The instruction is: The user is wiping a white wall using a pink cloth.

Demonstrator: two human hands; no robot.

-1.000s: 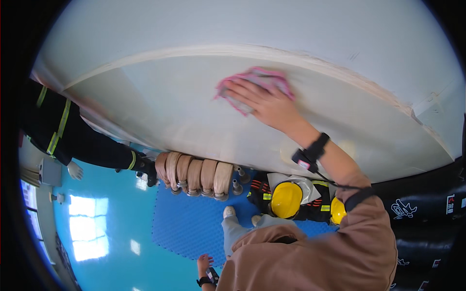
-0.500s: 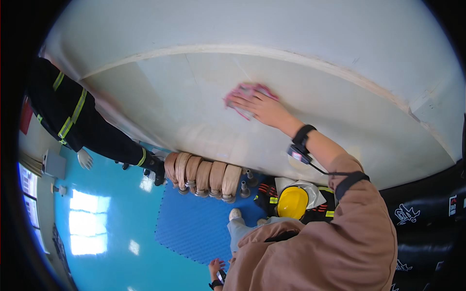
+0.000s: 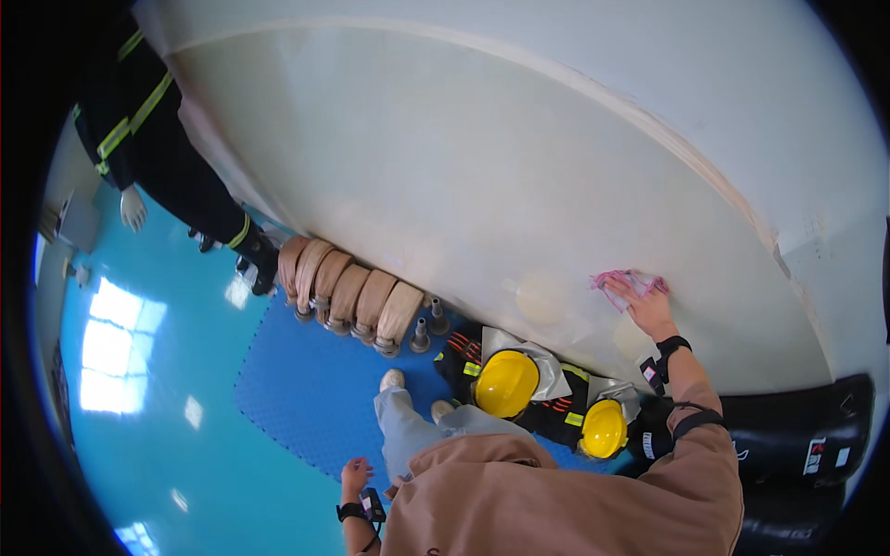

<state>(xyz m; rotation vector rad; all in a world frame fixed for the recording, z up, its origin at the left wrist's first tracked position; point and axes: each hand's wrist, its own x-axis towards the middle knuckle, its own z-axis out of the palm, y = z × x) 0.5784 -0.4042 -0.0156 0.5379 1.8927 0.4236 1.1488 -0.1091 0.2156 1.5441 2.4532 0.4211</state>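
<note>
My right hand (image 3: 653, 310) presses a pink-and-white cloth (image 3: 632, 275) flat against the pale wall panel (image 3: 436, 167), at the right and low on it. The cloth is bunched beneath my fingers and its edges stick out around them. Down at the lower left, beside my body, hangs my left hand (image 3: 355, 475). It holds nothing, and its fingers are loosely bent and apart. Each wrist carries a black strap with a small device.
Rolled brown fire hoses (image 3: 345, 292) and metal nozzles (image 3: 421, 335) stand along the wall on a blue mat (image 3: 287, 371). Yellow helmets (image 3: 507, 383) lie on dark protective clothing by my feet. A uniformed mannequin (image 3: 171, 139) stands left; black padded bags (image 3: 788, 426) lie right.
My right hand has moved the cloth right and down the wall. The view has shifted to the right, so a second yellow helmet now shows. My left hand still hangs low.
</note>
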